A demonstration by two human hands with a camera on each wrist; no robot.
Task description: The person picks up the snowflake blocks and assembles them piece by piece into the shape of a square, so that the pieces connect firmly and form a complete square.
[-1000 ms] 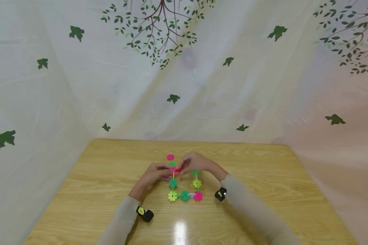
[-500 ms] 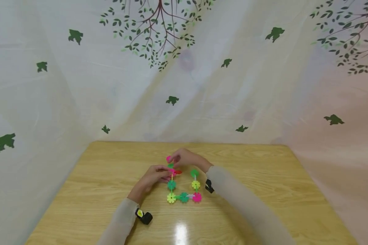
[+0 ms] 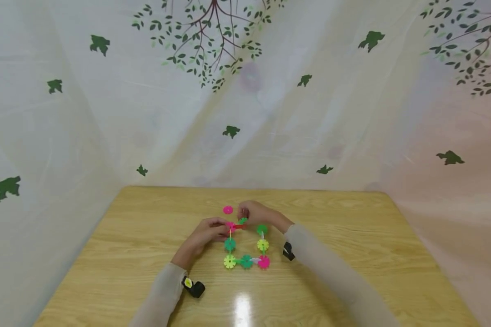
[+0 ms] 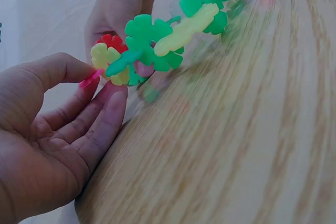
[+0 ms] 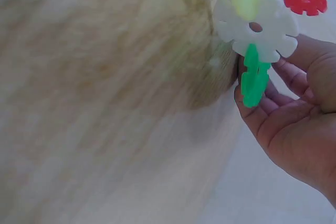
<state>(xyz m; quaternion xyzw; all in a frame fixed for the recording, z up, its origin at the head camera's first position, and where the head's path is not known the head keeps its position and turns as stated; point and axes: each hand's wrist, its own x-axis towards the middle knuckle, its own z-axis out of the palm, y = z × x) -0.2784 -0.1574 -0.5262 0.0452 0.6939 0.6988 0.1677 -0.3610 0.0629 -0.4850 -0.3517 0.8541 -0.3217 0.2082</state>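
In the head view, slotted plastic flower discs are joined in a three-sided chain on the table. My left hand (image 3: 210, 230) pinches the pink disc (image 3: 231, 226) at the chain's far left corner, between thumb and fingers in the left wrist view. From it a red disc (image 3: 239, 226) sticks out to the right. My right hand (image 3: 253, 213) holds a green disc (image 3: 243, 221) by the red one; whether they touch is unclear. In the right wrist view, a white disc (image 5: 268, 24) and a green end disc (image 5: 254, 80) partly cover the right hand's fingers.
A loose pink disc (image 3: 227, 210) lies on the wooden table (image 3: 147, 245) just beyond the hands. The chain's right side ends in a green disc (image 3: 262, 229), close below the right hand. A printed cloth (image 3: 270, 150) hangs behind the table.
My right hand left the red disc, reached left to the loose green disc beyond the chain, and came back right with it. My left hand stays on the pink disc.
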